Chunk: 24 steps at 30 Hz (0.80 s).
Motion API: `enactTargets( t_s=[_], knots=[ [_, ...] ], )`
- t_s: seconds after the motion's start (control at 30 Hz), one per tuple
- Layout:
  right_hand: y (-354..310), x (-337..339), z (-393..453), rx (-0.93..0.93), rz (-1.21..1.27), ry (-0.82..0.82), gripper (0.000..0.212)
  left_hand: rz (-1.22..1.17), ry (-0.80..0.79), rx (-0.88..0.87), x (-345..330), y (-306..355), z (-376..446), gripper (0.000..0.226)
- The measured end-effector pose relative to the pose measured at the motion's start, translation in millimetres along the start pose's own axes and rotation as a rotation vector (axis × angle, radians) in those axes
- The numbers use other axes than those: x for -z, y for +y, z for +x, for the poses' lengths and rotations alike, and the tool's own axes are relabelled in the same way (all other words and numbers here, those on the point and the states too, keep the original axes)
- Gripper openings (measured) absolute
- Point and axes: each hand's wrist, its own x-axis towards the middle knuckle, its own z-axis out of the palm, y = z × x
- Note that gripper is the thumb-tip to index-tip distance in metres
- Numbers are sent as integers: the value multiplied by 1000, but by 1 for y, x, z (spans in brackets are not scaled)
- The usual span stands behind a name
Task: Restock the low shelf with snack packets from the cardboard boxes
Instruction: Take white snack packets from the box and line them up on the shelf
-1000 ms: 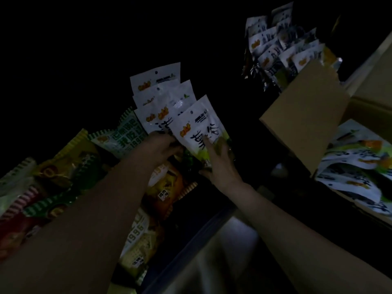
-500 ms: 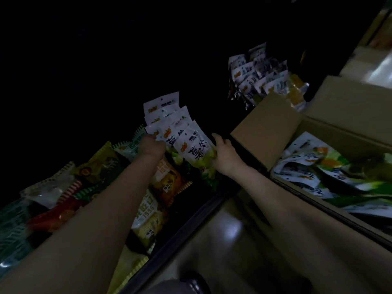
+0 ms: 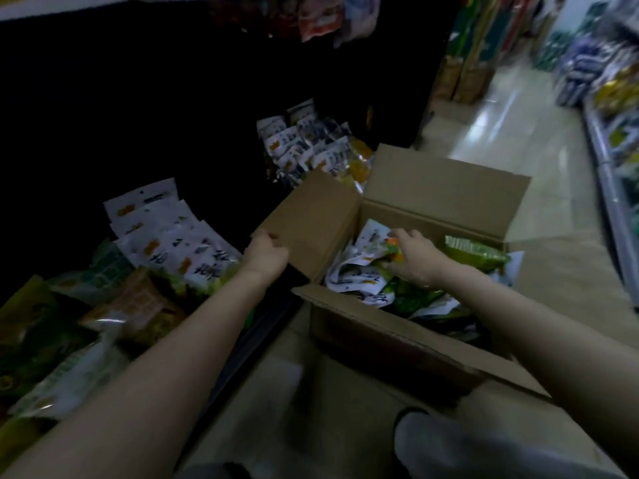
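An open cardboard box [image 3: 446, 188] stands on the floor at centre right, filled with white and green snack packets [image 3: 359, 281]. My right hand [image 3: 415, 257] is inside it, fingers curled on a white packet with orange print [image 3: 375, 242]. My left hand [image 3: 266, 252] grips the corner of the box's left flap [image 3: 311, 219]. On the dark low shelf at left, a fanned row of white packets [image 3: 173, 243] stands upright.
Mixed green, yellow and orange packets [image 3: 86, 316] lie on the shelf in front left. More white packets [image 3: 304, 146] stand further along the shelf behind the box. The tiled aisle [image 3: 518, 140] runs away at right, with stocked shelves [image 3: 615, 81] along its far side.
Both hands left the fanned white packets on the shelf. The right hand moved into the box onto a packet; the left hand took hold of the box flap. The view swung right.
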Motion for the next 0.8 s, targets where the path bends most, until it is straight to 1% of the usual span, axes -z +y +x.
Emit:
enactTargets(
  t_s=[0.1,0.17,0.3,0.37,0.4,0.43,0.5,0.53,0.57,0.63,0.7,0.8],
  knots=[
    [62,1,10,-135,-125,42,68,20,-53,-59,-42,17,18,20],
    [94,-1,19,-194,-100,77,72,6,-100,-65,-71,24,30,18],
    [124,-10,52,-142,-115,221,84,-25,-189,-71,-116,32,46,29],
    [130,-13,67,-182,-111,232,84,-17,-223,-51,-128,30,49,32],
    [133,-15,74,-214,-121,224,78,-18,-228,-33,-131,27,50,33],
    [136,-18,79,-236,-167,223,64,-22,-233,-19,-134,22,50,33],
    [139,-20,80,-194,-304,288,33,-23,-234,-4,-133,16,49,32],
    [140,-20,76,-162,-343,341,28,-25,-225,1,-130,15,47,31],
    [140,-18,71,-140,-338,402,28,-28,-209,8,-126,15,46,29],
    [138,-6,60,-146,-202,529,28,-46,-167,40,-116,15,46,27],
    [131,16,48,-135,74,647,26,-87,-145,77,-107,20,40,32],
    [103,47,26,50,363,715,30,-168,-178,102,-92,35,14,39]
  ],
)
